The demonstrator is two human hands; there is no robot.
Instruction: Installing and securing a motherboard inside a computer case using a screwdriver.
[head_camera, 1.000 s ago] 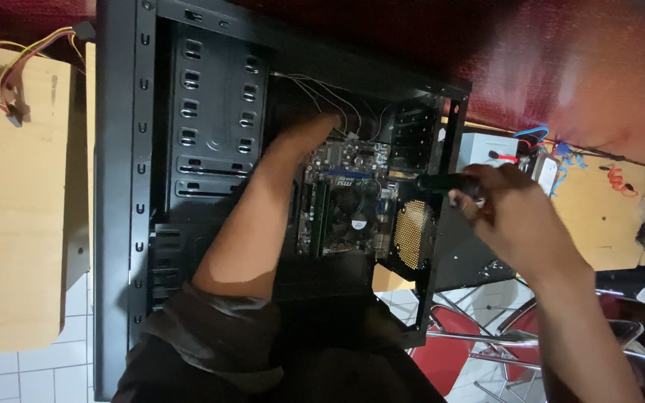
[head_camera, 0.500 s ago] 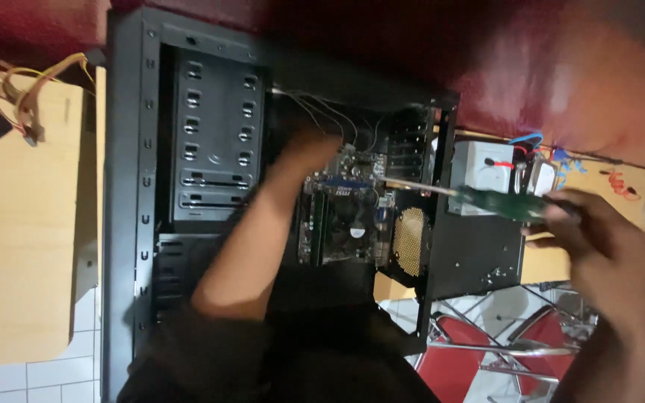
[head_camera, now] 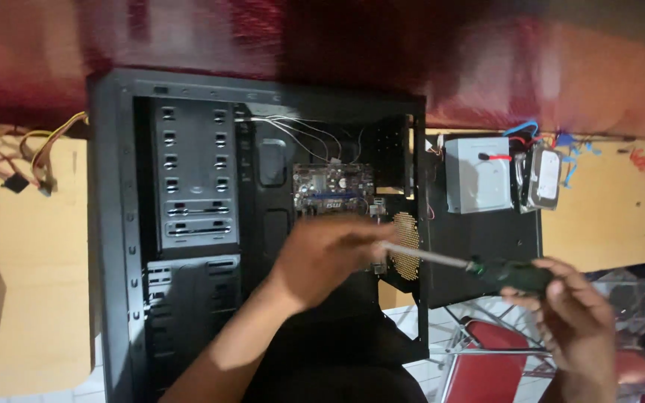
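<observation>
Light wooden desk [head_camera: 621, 216] with an open black metal computer case [head_camera: 188, 224] lying on it; a small green motherboard [head_camera: 334, 186] sits inside. Right hand [head_camera: 572, 317] is wrapped around a green-handled screwdriver [head_camera: 487, 267], its shaft reaching over the case's right edge. Left hand [head_camera: 322, 257] hovers inside the case, fingers curled at the shaft's tip. Grey drives [head_camera: 502, 175] sit right of the case.

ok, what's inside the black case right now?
Inside the black case: a small motherboard, thin wires running to it, and empty drive bays. The left hand covers the board's lower part; what lies under it can't be seen.
</observation>
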